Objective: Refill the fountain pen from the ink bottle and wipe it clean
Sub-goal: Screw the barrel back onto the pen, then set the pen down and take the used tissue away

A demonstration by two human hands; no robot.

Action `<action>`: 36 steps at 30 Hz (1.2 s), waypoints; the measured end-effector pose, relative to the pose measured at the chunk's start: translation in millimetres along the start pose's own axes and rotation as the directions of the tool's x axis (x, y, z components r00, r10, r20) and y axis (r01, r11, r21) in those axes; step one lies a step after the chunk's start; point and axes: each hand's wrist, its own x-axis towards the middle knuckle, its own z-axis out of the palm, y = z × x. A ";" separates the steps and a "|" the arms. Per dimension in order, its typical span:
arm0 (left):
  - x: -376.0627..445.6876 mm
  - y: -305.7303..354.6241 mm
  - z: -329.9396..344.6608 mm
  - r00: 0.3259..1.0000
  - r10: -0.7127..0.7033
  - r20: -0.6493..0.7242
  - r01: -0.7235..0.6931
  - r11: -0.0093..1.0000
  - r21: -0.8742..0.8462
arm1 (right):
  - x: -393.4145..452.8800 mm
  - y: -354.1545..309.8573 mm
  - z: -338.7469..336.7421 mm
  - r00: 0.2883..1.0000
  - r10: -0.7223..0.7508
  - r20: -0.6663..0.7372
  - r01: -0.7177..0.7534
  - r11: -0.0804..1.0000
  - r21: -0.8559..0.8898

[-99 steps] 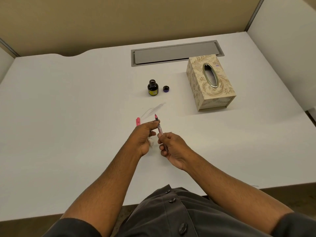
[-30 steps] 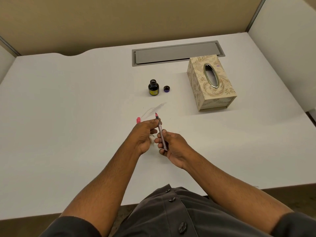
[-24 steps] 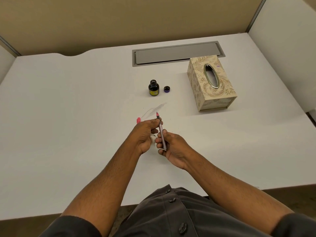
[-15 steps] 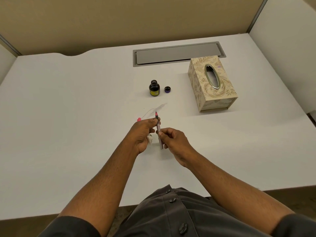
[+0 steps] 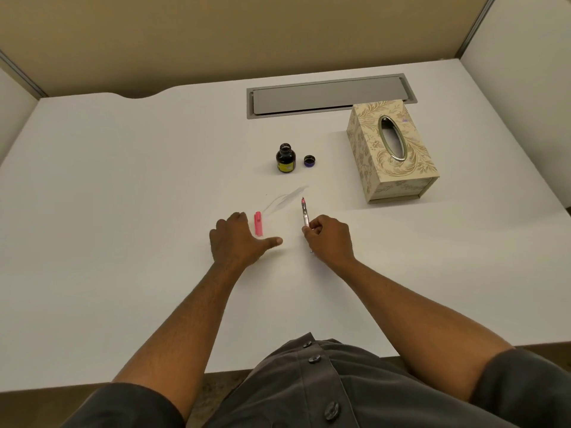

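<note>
Two hands part: right hand [image 5: 329, 239] pinches pen [image 5: 305, 213] nib-up, avoiding drips; left hand [image 5: 236, 240], fingers spread, reaches for cap [image 5: 258, 223].

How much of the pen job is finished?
Done: the ink bottle is open, its cap beside it. In hand: the right hand holds the pen; the left hand reaches by the pink pen cap. Whether it's filled or wiped can't be told. Left: capping both.

Pink cap [image 5: 258, 223] (floral beige tissue box [image 5: 391, 156])
</note>
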 end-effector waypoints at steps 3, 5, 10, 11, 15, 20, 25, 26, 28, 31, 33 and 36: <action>5.5 -9.8 8.4 1.000 -0.001 0.030 -0.001 0.997 0.079 | 10.8 -9.1 5.8 1.000 -0.001 0.005 0.002 0.999 -0.038; 7.6 -15.8 13.5 0.999 0.015 0.036 -0.018 0.995 0.098 | 16.6 -13.2 8.5 1.000 0.007 0.014 -0.006 0.998 -0.057; 8.7 -19.7 20.1 0.998 0.045 0.034 -0.050 0.987 0.152 | 23.1 -20.4 13.3 1.000 0.007 0.020 -0.004 0.991 -0.131; 9.2 -19.8 20.9 0.998 0.046 0.032 -0.051 0.987 0.155 | 23.8 -21.9 14.4 1.000 0.003 0.023 0.000 0.989 -0.145; 10.8 -20.7 22.7 0.999 0.043 0.029 -0.047 0.986 0.160 | 24.1 -26.7 16.7 1.000 0.002 0.024 0.003 0.981 -0.195; 10.5 -20.7 23.4 0.999 0.042 0.020 -0.045 0.987 0.157 | 21.8 -28.4 16.3 0.999 -0.040 0.015 0.043 0.948 -0.316; 11.0 -18.0 22.7 0.999 0.025 0.021 -0.028 0.987 0.160 | 20.0 -28.9 17.7 0.999 -0.038 0.009 0.039 0.947 -0.318; 10.9 -17.6 22.3 0.999 0.025 0.020 -0.028 0.987 0.161 | 19.4 -28.9 17.9 0.999 -0.040 0.010 0.042 0.946 -0.320; 10.7 -17.1 21.9 1.000 0.025 0.018 -0.028 0.987 0.160 | 18.1 -28.7 18.2 0.999 -0.049 0.012 0.050 0.941 -0.334; 10.5 -17.9 22.3 1.000 0.023 0.014 -0.025 0.988 0.153 | 17.2 -27.4 18.0 0.998 -0.058 0.007 0.056 0.937 -0.345; 10.3 -17.8 22.4 1.000 0.024 0.013 -0.025 0.988 0.151 | 16.4 -26.0 17.0 0.998 -0.058 0.005 0.056 0.939 -0.338; 10.6 -17.1 22.0 1.000 0.026 0.010 -0.027 0.987 0.155 | 15.7 -23.1 15.7 0.998 -0.063 0.005 0.061 0.943 -0.326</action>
